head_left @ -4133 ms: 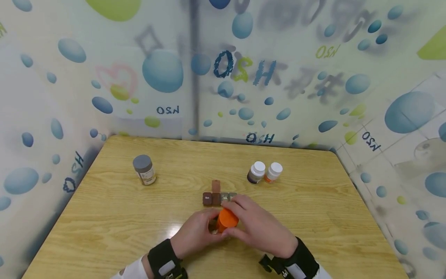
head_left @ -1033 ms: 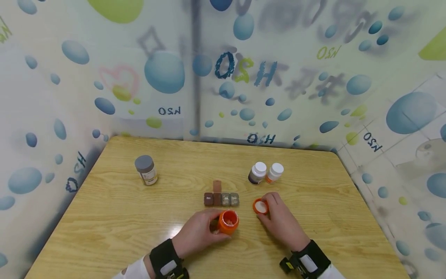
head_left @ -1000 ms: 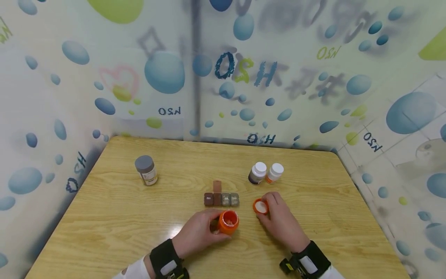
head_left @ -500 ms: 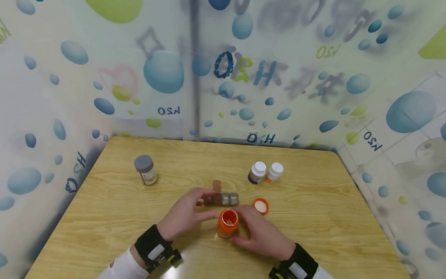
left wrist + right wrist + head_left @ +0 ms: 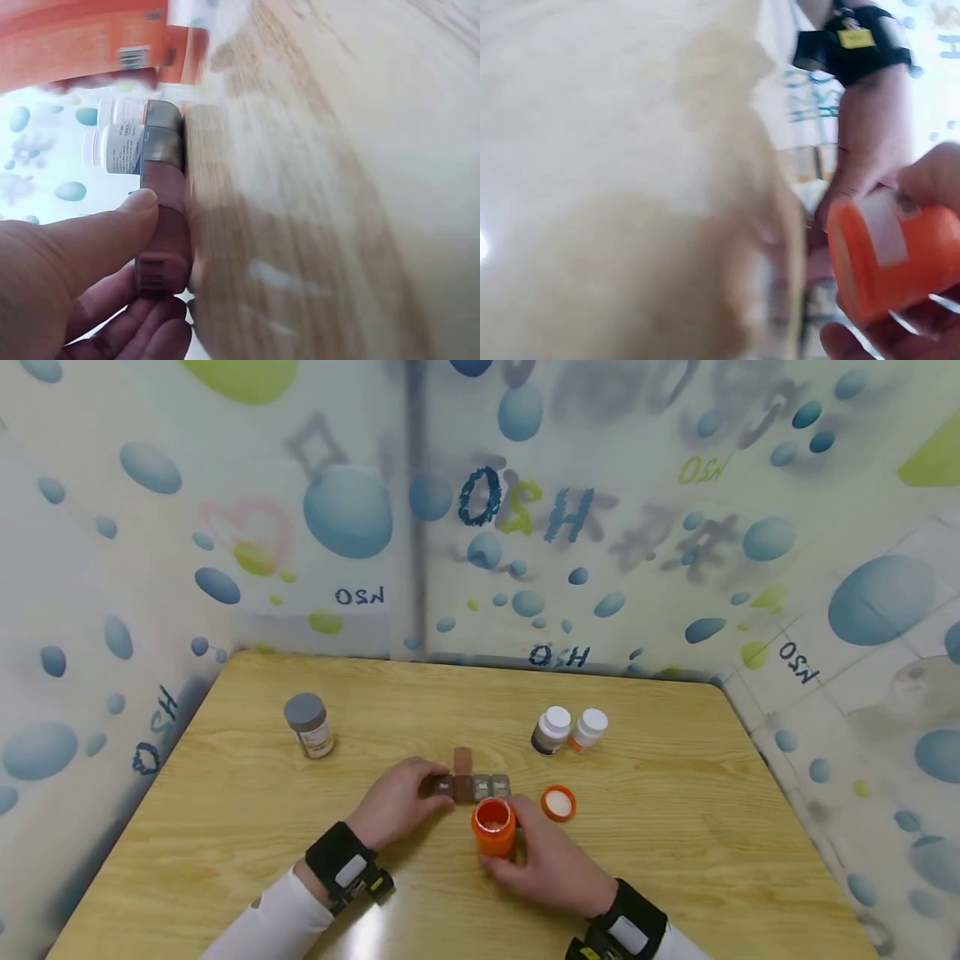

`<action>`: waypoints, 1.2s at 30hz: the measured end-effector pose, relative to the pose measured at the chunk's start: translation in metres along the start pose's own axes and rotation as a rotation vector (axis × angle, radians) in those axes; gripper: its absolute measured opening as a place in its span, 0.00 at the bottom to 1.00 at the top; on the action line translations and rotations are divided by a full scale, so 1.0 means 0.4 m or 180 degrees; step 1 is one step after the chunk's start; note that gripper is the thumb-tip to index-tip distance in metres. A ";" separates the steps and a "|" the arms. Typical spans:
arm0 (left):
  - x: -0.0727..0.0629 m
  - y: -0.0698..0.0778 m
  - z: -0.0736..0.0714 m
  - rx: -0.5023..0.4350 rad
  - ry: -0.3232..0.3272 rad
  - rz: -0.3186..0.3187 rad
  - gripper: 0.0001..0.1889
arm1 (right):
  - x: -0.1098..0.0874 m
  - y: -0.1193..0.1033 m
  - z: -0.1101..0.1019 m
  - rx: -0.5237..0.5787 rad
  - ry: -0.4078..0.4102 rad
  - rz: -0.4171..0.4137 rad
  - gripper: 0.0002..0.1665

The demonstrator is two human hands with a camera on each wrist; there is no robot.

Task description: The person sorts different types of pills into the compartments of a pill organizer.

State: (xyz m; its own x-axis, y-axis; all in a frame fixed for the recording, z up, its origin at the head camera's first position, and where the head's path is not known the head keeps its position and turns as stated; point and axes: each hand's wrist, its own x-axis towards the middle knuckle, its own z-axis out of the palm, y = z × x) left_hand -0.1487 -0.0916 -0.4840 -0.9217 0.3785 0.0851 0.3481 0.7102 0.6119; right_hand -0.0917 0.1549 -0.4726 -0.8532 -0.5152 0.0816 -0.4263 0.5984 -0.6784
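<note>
Pillbox [image 5: 463,789] is lying at eleven o'clock from the orange bottle [image 5: 495,842], its row running nine to three. Nearer it, the left hand [image 5: 396,802] is pinching the nine-o'clock end. Unlike a second ago, the right hand [image 5: 558,867] is gripping the bottle, and the cap [image 5: 558,803] is lying free at two o'clock on the bench [image 5: 187,827].

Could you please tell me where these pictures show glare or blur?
Head view: fairly sharp, with white glare on the table below the left wrist strap; left wrist view: table washed out pale toward the right; right wrist view: table blurred, orange bottle soft-edged, bright spot at the left edge.
</note>
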 end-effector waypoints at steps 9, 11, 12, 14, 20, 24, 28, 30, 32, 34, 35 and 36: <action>0.003 -0.008 0.008 -0.0121 0.0013 -0.0068 0.22 | 0.054 0.027 -0.078 -0.1395 0.0645 -0.0192 0.43; 0.003 -0.010 0.010 -0.0123 0.0010 -0.0083 0.22 | 0.067 0.036 -0.085 -0.1538 0.0612 -0.0238 0.43; 0.003 -0.011 0.011 -0.0115 0.0010 -0.0073 0.22 | 0.073 0.039 -0.087 -0.1601 0.0585 -0.0265 0.43; 0.003 -0.012 0.012 -0.0123 0.0007 -0.0068 0.22 | 0.084 0.044 -0.087 -0.1681 0.0527 -0.0327 0.42; 0.003 -0.009 0.004 -0.0191 -0.0015 -0.0055 0.22 | 0.107 0.042 -0.080 -0.1975 0.0438 -0.0427 0.42; 0.004 -0.008 0.002 -0.0186 -0.0024 -0.0061 0.22 | 0.114 0.032 -0.077 -0.2139 0.0436 -0.0480 0.43; 0.005 -0.008 0.001 -0.0165 -0.0022 -0.0075 0.22 | 0.118 0.023 -0.075 -0.2214 0.0437 -0.0548 0.42; 0.005 -0.008 0.001 -0.0163 -0.0019 -0.0085 0.22 | 0.120 0.020 -0.074 -0.2248 0.0438 -0.0573 0.42; 0.005 -0.008 0.002 -0.0154 -0.0014 -0.0077 0.22 | 0.122 0.019 -0.072 -0.2270 0.0434 -0.0586 0.42; 0.004 -0.008 0.002 -0.0146 -0.0005 -0.0063 0.22 | 0.124 0.018 -0.070 -0.2299 0.0429 -0.0590 0.42; 0.004 -0.009 0.002 -0.0141 0.0002 -0.0056 0.22 | 0.124 0.018 -0.070 -0.2314 0.0426 -0.0589 0.42; 0.004 -0.009 0.002 -0.0135 0.0006 -0.0048 0.22 | 0.125 0.018 -0.069 -0.2326 0.0427 -0.0592 0.42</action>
State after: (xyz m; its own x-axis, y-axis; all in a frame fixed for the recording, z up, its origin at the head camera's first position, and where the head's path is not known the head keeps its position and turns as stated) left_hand -0.1513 -0.0929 -0.4866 -0.9271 0.3667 0.0769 0.3265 0.6899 0.6461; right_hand -0.1456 0.1503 -0.4531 -0.7573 -0.5961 0.2670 -0.6171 0.7869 0.0066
